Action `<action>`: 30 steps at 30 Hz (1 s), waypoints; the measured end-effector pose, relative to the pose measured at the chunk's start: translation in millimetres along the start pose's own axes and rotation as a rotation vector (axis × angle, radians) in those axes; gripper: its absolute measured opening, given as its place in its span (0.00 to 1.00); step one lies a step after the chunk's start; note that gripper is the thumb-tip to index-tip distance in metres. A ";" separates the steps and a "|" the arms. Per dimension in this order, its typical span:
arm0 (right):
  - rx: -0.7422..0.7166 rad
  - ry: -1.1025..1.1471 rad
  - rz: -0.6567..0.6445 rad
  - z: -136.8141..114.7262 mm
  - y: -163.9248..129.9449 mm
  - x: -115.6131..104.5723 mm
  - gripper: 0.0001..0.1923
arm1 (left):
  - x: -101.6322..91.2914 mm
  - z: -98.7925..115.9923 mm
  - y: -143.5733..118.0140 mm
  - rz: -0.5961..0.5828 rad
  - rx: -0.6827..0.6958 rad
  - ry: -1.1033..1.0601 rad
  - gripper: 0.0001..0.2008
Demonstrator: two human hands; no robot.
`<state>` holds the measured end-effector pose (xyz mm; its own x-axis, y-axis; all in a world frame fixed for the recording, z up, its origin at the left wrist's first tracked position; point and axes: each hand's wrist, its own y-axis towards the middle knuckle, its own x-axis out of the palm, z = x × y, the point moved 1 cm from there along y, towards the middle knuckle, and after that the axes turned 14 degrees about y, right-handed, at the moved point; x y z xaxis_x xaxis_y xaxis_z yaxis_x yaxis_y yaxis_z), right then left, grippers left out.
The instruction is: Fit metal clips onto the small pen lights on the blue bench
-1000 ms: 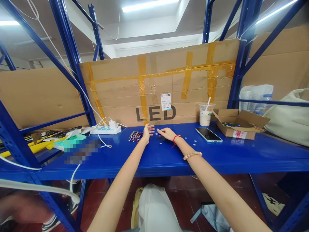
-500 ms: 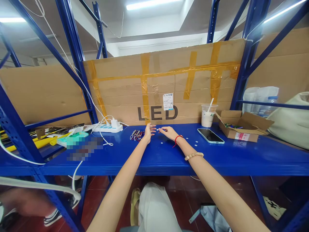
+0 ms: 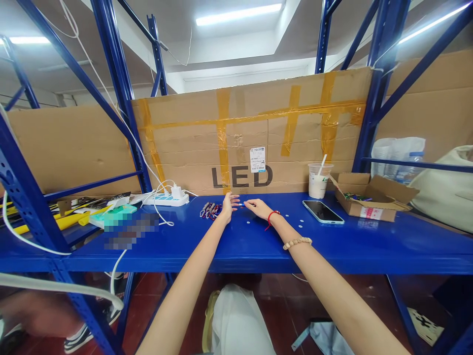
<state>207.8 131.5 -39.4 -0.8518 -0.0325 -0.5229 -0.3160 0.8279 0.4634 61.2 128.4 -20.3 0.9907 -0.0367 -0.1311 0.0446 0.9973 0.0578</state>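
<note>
My right hand (image 3: 259,209) is closed in a pinch around a small slim object with blue and silver parts (image 3: 241,205), its tip pointing left; its exact kind is too small to make out. Just left of that tip is my left hand (image 3: 229,207), fingers stretched out and slightly apart, palm facing right. Whether it touches the tip I cannot tell. Beside the left hand, a row of small metallic tubes with carabiner clips (image 3: 211,210), some red and some dark, lies on the blue shelf (image 3: 251,246). A few small pale discs (image 3: 300,226) are near my right wrist.
Right of my hands lie a phone (image 3: 322,212), a cup with a straw (image 3: 318,180) and an open cardboard box (image 3: 371,197) with small colourful items. Leftward is a white power strip (image 3: 166,198) with cables. A large cardboard sheet (image 3: 177,148) stands behind.
The view has tilted slightly upward, so the shelf sits a little lower. Both hands stay close together; more blue shows on the small object between them.
</note>
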 end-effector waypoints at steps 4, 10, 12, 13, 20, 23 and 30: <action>0.010 0.003 -0.016 0.1 0.7 -0.4 0.25 | 0.0 -0.6 1.3 0.003 0.013 0.025 0.24; 0.048 0.009 -0.011 -0.2 -0.2 0.5 0.25 | 0.4 -1.0 2.4 0.021 0.044 0.124 0.25; 0.074 0.013 -0.002 0.1 -0.7 0.8 0.26 | 0.9 -1.3 2.8 0.032 0.070 0.179 0.26; 0.087 0.016 0.004 0.1 -0.9 0.9 0.27 | 1.2 -1.7 3.1 0.039 0.085 0.214 0.26; 0.156 0.088 -0.030 -5.5 -1.3 3.0 0.17 | 2.2 -10.7 2.2 0.176 0.236 0.585 0.11; 0.202 0.154 -0.089 -11.6 -2.0 8.2 0.18 | 2.0 -15.5 -0.5 0.187 0.280 0.749 0.09; 0.290 0.383 -0.161 -21.4 -4.0 14.7 0.20 | 1.0 -18.1 -1.8 0.129 0.321 0.964 0.13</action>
<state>187.5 115.8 -33.7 -0.9112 -0.3305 -0.2459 -0.3730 0.9152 0.1523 59.8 127.7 -38.5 0.4722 0.2777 -0.8366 0.1174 0.9208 0.3719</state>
